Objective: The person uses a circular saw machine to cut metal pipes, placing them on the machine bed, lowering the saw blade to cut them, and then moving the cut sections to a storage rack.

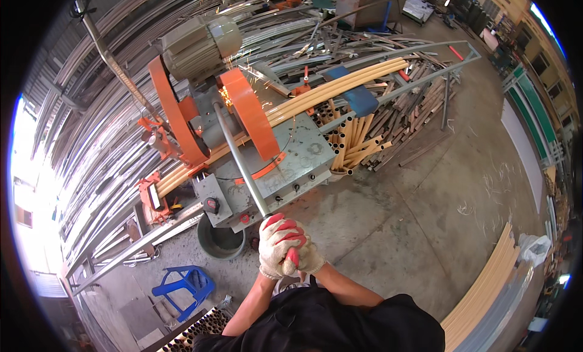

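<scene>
At the cut-off saw [243, 139], the long lever [240, 164] is gripped by the gloved left hand [278, 242] and right hand [310, 258] together, sparks [228, 97] being thrown where tan tubes [340, 85] are cut; uneven pressure could jam the blade.

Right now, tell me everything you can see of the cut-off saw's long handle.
The handle is a long, straight, bare grey metal bar. It runs from the saw head between the two orange guards, where sparks fly, down across the grey machine table toward the person. Its near end is hidden inside both gloved hands: the left hand wraps it, with the right hand clasped against it. The gloves are white with red fingers. A bundle of tan tubes lies under the saw head.
</scene>
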`<move>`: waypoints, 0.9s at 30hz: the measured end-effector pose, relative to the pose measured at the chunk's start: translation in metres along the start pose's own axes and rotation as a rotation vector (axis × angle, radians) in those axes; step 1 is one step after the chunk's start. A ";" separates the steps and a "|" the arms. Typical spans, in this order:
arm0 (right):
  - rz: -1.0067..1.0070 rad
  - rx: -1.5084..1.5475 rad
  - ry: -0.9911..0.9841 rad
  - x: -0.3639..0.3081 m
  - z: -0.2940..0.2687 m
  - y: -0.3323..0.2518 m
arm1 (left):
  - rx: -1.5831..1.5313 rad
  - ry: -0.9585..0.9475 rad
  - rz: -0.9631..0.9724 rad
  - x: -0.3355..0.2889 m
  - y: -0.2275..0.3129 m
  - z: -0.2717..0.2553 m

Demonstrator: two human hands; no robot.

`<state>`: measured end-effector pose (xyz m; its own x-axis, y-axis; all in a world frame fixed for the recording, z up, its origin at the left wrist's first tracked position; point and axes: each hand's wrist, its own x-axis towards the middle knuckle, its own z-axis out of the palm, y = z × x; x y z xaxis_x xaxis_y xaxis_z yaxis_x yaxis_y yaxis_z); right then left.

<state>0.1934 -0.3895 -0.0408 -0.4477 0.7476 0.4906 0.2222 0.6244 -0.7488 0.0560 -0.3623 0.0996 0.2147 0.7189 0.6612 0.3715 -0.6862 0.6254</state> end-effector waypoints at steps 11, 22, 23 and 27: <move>0.191 0.310 0.060 0.021 -0.024 -0.041 | 0.004 -0.188 -0.070 -0.024 -0.003 -0.008; -0.381 0.430 0.376 0.320 -0.085 -0.142 | 0.576 0.313 -0.653 -0.102 -0.110 -0.173; -0.382 0.463 0.459 0.361 -0.088 -0.153 | 0.598 0.275 -0.694 -0.116 -0.131 -0.182; -0.398 0.443 0.593 0.530 -0.094 -0.201 | 0.657 0.134 -0.803 -0.150 -0.211 -0.220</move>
<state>-0.0065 -0.0976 0.4115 0.1365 0.5626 0.8154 -0.2725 0.8126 -0.5151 -0.2536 -0.3501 -0.0404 -0.3995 0.8907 0.2171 0.7871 0.2118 0.5793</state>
